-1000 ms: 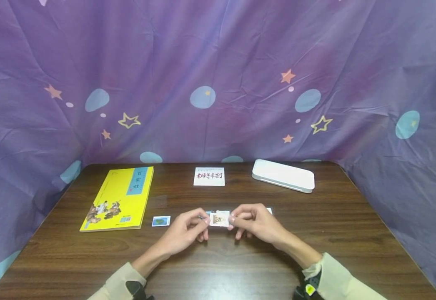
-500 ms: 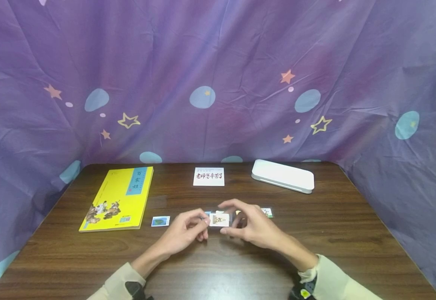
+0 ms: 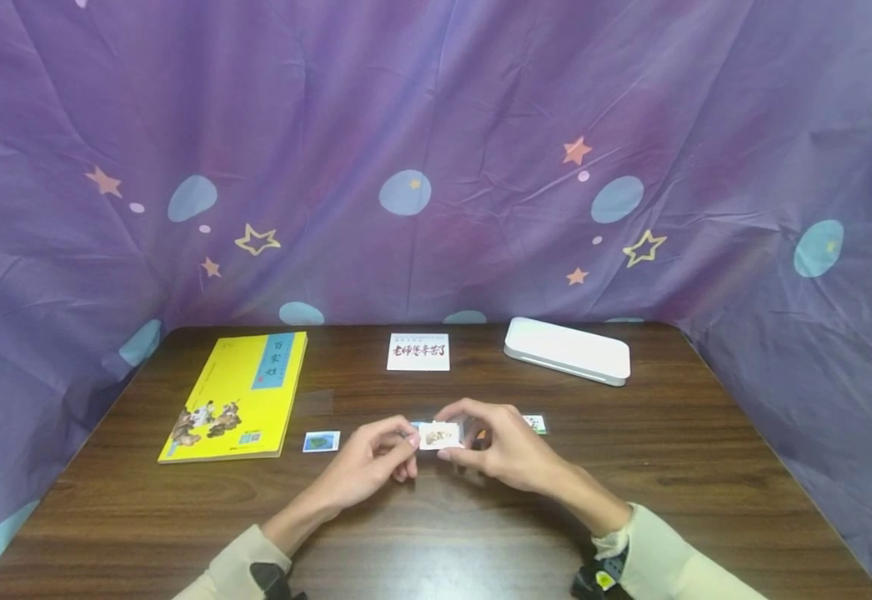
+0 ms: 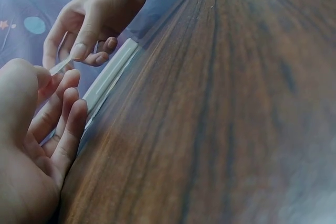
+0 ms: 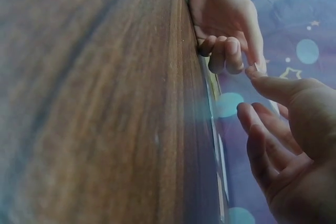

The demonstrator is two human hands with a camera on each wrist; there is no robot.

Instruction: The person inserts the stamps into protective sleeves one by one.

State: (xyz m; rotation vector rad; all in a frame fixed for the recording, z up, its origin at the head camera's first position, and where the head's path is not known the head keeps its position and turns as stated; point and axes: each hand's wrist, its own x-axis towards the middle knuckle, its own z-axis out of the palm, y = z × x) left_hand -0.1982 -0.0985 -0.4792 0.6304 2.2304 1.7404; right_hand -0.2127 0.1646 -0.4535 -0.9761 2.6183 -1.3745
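A small white-bordered stamp (image 3: 439, 436) with a brown figure printed on it is held up between both hands at mid-table. My left hand (image 3: 372, 454) pinches its left end between thumb and forefinger. The thumb and forefinger of my right hand (image 3: 511, 442) grip its near and far edges toward the right end. Seen from the left wrist, the stamp (image 4: 61, 65) appears edge-on as a thin pale strip above the tabletop. Behind it on the table, small picture pieces are partly hidden by the hands. Another stamp (image 3: 321, 442), blue and green, lies left of my left hand.
A yellow book (image 3: 237, 392) lies at the left, with a faint clear film (image 3: 316, 403) beside it. At the back are a white card (image 3: 418, 358) with red writing and a white rounded case (image 3: 567, 350). A small green-and-white piece (image 3: 534, 424) shows beyond my right hand.
My right hand let go of the stamp's right end, spread its thumb and forefinger, and now spans the near and far edges. The left hand keeps its pinch.
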